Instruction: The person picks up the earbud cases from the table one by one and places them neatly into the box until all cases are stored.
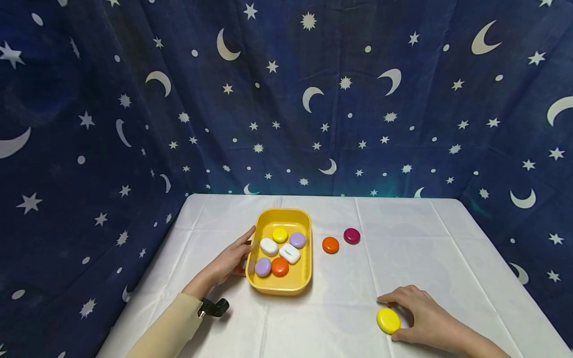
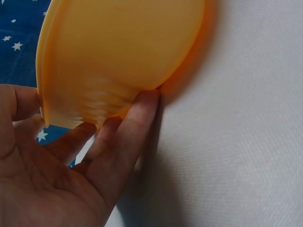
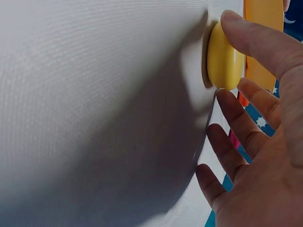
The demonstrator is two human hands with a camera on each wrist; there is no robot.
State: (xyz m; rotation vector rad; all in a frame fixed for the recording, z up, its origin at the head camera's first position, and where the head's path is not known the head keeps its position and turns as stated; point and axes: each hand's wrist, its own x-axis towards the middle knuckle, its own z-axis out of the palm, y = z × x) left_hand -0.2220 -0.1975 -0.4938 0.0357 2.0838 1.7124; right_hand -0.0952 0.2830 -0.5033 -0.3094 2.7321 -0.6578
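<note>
In the head view my left hand (image 1: 226, 261) rests against the left side of a yellow tray (image 1: 278, 285), fingers spread and fairly straight. The left wrist view shows its fingertips on the ribbed outer wall of the tray. Inside lie two white pieces, one a rounded rectangle (image 1: 289, 253), two lilac discs (image 1: 262, 267), a yellow disc (image 1: 280, 235) and an orange disc (image 1: 280, 267). At the right front my right hand (image 1: 425, 318) reaches around another glossy yellow disc (image 1: 388, 320) on the cloth. Thumb and fingers are spread on either side of it, not closed round it.
Right of the tray, an orange disc (image 1: 330, 244) and a dark red disc (image 1: 351, 236) lie on the white tablecloth (image 1: 340, 308). A dark blue curtain (image 1: 286, 119) with moons and stars hangs behind and beside the table. A black strap (image 1: 215, 308) is on the left wrist.
</note>
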